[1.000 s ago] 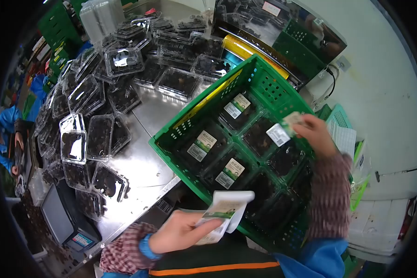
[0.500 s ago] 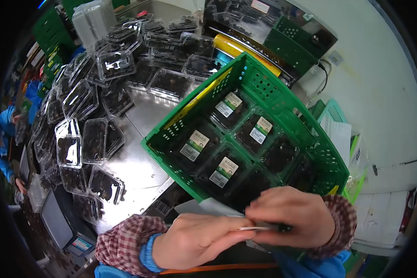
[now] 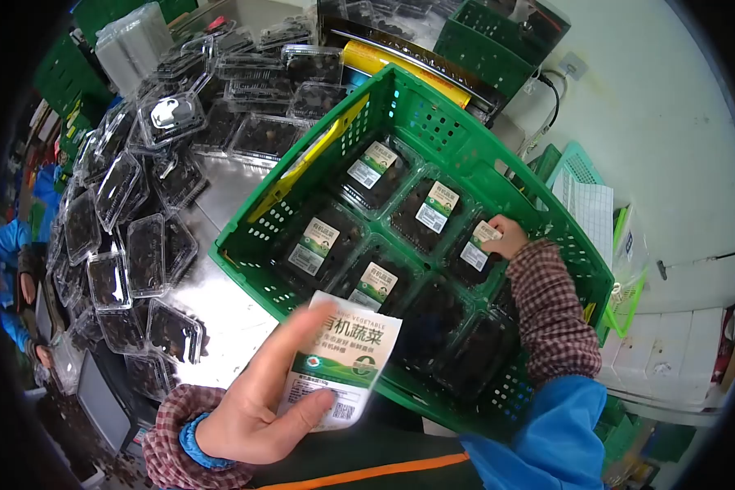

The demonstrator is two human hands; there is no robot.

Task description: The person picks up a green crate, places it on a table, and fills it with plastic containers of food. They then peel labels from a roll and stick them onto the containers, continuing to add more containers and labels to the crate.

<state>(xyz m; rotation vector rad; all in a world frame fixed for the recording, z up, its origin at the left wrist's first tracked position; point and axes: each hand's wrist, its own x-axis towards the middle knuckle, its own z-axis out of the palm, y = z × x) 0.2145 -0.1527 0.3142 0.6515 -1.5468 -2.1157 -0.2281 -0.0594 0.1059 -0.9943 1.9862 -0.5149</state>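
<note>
My left hand grips a printed label between thumb and fingers, in front of the near side of the green crate. Green and white with Chinese text, it faces up at me. Inside the crate, clear plastic boxes of dark contents sit in rows. My right hand reaches in at the right, its fingers closed at the edge of a label that lies on a box lid. Several other lids carry the same kind of label, such as one box at the back. Bare lids show on the nearer boxes.
Many filled clear boxes are heaped on the metal table to the left. Behind the crate lies a yellow roll on a machine. Another person's hand shows at the far left. A paper sheet hangs at the right.
My hands have parted. The right one has moved up and right into the crate, and a label now lies on the box there. My left has turned its label face up.
</note>
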